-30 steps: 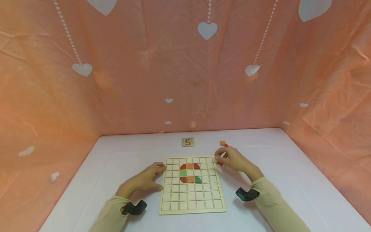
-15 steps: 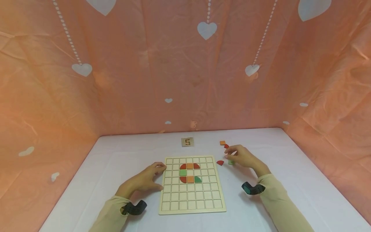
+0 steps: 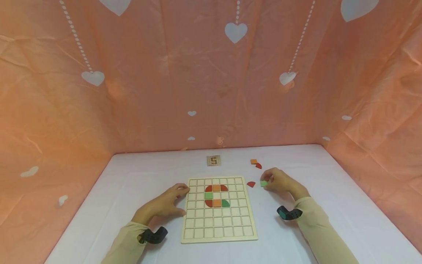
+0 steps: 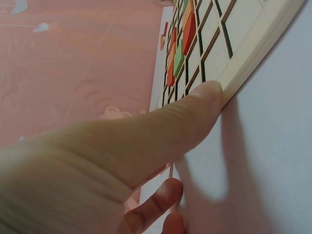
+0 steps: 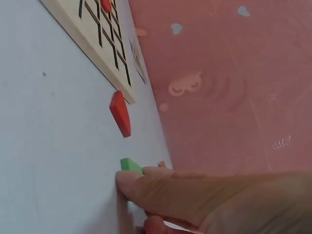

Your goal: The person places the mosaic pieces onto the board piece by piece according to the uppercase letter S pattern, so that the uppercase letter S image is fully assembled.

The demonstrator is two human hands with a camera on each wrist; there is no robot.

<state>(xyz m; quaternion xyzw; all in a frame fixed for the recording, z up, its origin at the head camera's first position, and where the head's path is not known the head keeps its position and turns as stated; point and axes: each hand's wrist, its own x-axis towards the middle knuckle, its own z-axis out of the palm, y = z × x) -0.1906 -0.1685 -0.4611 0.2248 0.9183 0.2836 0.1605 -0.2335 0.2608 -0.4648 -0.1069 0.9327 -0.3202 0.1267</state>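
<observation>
A wooden grid board [image 3: 199, 233] lies on the table with red, orange and green tiles laid in its upper middle cells. My left hand [image 3: 163, 201] rests at the board's left side, and in the left wrist view its thumb [image 4: 202, 97] touches the edge. To the right of the board, my right hand [image 3: 280, 181] pinches a light green square tile [image 3: 264, 183] between thumb and fingers, low over the cloth. A red quarter-circle tile [image 3: 251, 184] lies between that hand and the board, seen also in the right wrist view as a red tile [image 5: 120, 114].
Behind the right hand lie an orange square tile [image 3: 253, 161] and another red quarter-circle tile [image 3: 258, 166]. A small pattern card [image 3: 214, 160] sits beyond the board. White cloth [image 3: 158, 165] covers the table, and an orange curtain [image 3: 211, 88] with hearts stands around it.
My right hand has drawn away from the board's right edge to the right and now pinches the light green square tile. The left hand has stayed in place.
</observation>
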